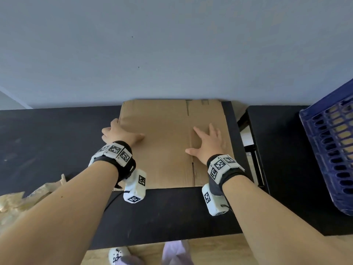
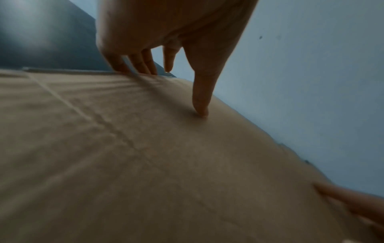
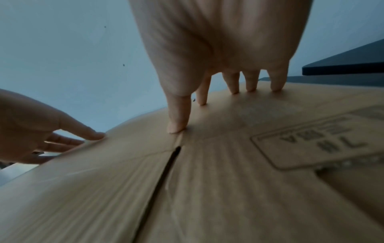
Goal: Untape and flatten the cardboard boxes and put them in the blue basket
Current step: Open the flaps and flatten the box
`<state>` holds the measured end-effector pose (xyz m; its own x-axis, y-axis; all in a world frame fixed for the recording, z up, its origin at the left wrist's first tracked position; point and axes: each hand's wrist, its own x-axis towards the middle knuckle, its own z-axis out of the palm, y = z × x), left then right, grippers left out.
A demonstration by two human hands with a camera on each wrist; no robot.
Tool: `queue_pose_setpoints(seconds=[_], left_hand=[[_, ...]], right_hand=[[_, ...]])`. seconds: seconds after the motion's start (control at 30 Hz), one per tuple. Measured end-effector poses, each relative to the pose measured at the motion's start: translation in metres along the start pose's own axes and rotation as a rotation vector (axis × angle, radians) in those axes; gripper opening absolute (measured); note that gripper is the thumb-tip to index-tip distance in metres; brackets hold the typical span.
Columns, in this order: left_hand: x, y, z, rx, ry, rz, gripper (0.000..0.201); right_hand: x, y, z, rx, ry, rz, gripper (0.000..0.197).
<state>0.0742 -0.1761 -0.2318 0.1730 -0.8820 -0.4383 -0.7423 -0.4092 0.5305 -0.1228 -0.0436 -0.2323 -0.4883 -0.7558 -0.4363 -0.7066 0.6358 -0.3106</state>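
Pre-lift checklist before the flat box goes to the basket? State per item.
1. Brown cardboard box lies flat on the black table: ok.
2. Left hand at the box's left edge, fingers over the edge, thumb on top: ok.
3. Right hand spread flat on the box, fingertips pressing beside the crease: ok, but it presses and does not grip.
4. Tape all removed: cannot tell; none shows on the upper face.
5. Blue slatted plastic basket stands to the right, beyond a gap between tables: ok.
6. Room in the basket: cannot tell; tan material shows through its slats.
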Motion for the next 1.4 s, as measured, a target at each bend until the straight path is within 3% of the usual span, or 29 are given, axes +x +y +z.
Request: queue_pose_setpoints(seconds=[0.43,0.57,0.77,0.9,0.97,1.17,1.4], left_hand=[[0.008,-0.003,0.006,0.000,0.053,-0.121,0.085],[0.011,-0.006,0.002,0.004,0.036,-0.136,0.086],[0.012,-0.011,-0.003,-0.067,0.026,-0.138,0.084],[0.007,-0.020,-0.007,-0.192,0.003,-0.130,0.054],[0.000,-0.019,-0.006,-0.278,0.013,-0.127,0.049],[-0.022,-0.015,-0.013,-0.415,0.063,-0.048,0.047],[-0.068,-0.015,-0.047,-0.599,0.129,0.053,0.048]], right_hand=[[0.024,0.032,-0.032,0.009,0.057,0.122,0.094],[0.025,0.047,-0.040,0.123,0.083,0.193,0.093],[0.024,0.062,-0.045,0.312,0.055,0.307,0.071],[0.028,0.066,-0.050,0.392,-0.007,0.387,0.061],[0.027,0.067,-0.051,0.442,-0.035,0.418,0.055],[0.006,0.069,-0.049,0.595,0.062,0.371,0.050],[-0.054,0.066,-0.071,0.685,0.157,0.310,0.018]])
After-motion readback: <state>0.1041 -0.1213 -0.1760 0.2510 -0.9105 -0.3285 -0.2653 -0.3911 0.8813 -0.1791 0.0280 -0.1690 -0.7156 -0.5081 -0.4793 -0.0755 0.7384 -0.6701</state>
